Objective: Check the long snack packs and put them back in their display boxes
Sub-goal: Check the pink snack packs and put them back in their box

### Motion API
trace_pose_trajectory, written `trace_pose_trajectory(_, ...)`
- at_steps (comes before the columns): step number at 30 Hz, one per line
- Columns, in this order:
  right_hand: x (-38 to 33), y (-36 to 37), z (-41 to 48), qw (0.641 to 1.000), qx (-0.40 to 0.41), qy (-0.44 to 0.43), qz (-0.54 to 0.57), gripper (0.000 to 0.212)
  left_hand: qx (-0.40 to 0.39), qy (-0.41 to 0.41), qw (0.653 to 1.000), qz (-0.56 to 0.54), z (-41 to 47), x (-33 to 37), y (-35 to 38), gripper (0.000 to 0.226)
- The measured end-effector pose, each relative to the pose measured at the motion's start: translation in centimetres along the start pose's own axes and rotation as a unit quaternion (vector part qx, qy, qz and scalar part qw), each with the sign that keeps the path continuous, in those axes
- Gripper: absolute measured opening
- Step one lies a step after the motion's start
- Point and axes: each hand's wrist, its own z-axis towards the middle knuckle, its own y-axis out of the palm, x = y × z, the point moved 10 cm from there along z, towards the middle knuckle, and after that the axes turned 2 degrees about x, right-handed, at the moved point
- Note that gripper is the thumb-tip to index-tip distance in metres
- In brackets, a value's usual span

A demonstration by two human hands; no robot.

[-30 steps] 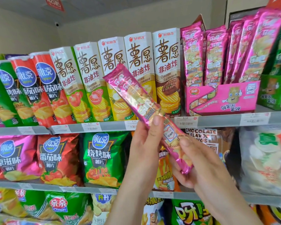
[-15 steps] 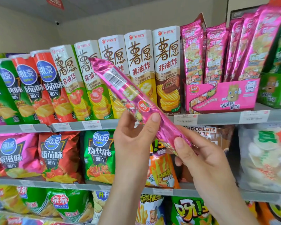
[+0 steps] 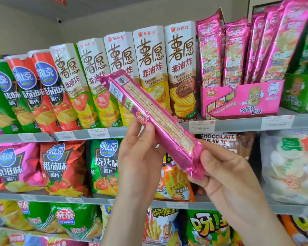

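Pink foil long snack pack (image 3: 149,119) lies slanted, its long axis running from 10 o'clock down to 4 o'clock; left hand (image 3: 140,157) pinches its middle, right hand (image 3: 226,178) grips its lower end. Its pink display box (image 3: 238,100) sits at 2 o'clock, nearer the right hand

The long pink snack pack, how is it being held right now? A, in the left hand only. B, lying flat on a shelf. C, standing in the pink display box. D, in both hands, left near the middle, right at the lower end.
D: the left hand grips the pink snack pack near its middle while the right hand holds its lower end.
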Motion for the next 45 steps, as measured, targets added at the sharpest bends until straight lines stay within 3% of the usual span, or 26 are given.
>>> trace_pose_trajectory(2,-1.3,-0.3,-0.4,0.989,0.023,-0.059,-0.137,0.042,0.013,-0.004,0.998,0.053,0.0,-0.1,-0.2,0.061)
trace_pose_trajectory(5,-3.3,0.5,-1.3,0.930,0.030,-0.154,-0.333,0.035,0.047,0.019,0.988,0.145,0.1,0.4,-1.1,0.031)
trace_pose_trajectory(7,-3.6,1.0,-1.5,0.902,0.019,-0.182,-0.390,0.036,0.072,0.030,0.988,0.131,0.0,0.6,-2.0,0.025)
trace_pose_trajectory(9,-3.8,1.2,-1.5,0.902,0.008,-0.192,-0.387,0.035,0.082,0.037,0.992,0.089,0.0,1.0,-2.6,0.026)
trace_pose_trajectory(13,-3.3,1.3,-1.0,0.952,-0.021,-0.142,-0.271,0.034,0.071,0.050,0.994,0.065,-0.2,1.7,-2.5,0.033)
trace_pose_trajectory(16,-2.5,1.4,-0.6,0.952,-0.026,-0.109,-0.286,0.024,0.051,0.060,0.995,0.067,-0.4,2.1,-2.0,0.028)
trace_pose_trajectory(20,-1.7,1.3,-0.5,0.956,-0.029,-0.085,-0.279,0.028,0.044,0.034,0.996,0.064,-0.2,1.9,-2.1,0.033)
trace_pose_trajectory(22,-1.9,0.9,-0.5,0.946,-0.012,-0.109,-0.306,0.030,0.052,0.026,0.996,0.073,0.4,2.2,-2.2,0.028)
trace_pose_trajectory(25,-2.8,0.0,-0.9,0.908,0.044,-0.175,-0.379,0.033,0.076,0.081,0.984,0.141,1.7,4.9,-2.9,0.021)
trace_pose_trajectory(29,-4.0,0.1,-1.4,0.861,0.072,-0.262,-0.430,0.031,0.062,0.158,0.965,0.200,2.7,8.2,-2.5,0.034)
trace_pose_trajectory(32,-4.5,-0.1,-1.6,0.859,0.082,-0.294,-0.412,0.032,0.036,0.174,0.957,0.231,2.9,8.8,-1.6,0.030)
trace_pose_trajectory(38,-4.3,-2.5,-0.6,0.912,0.115,-0.256,-0.298,0.036,-0.024,0.217,0.920,0.325,3.5,10.9,2.8,0.024)
trace_pose_trajectory(41,-4.6,-3.1,0.4,0.909,0.109,-0.220,-0.338,0.042,-0.110,0.246,0.894,0.359,3.9,11.8,7.4,0.027)
trace_pose_trajectory(45,-6.4,-1.8,1.8,0.861,0.045,-0.196,-0.467,0.021,-0.179,0.253,0.870,0.384,5.3,11.4,12.5,0.028)
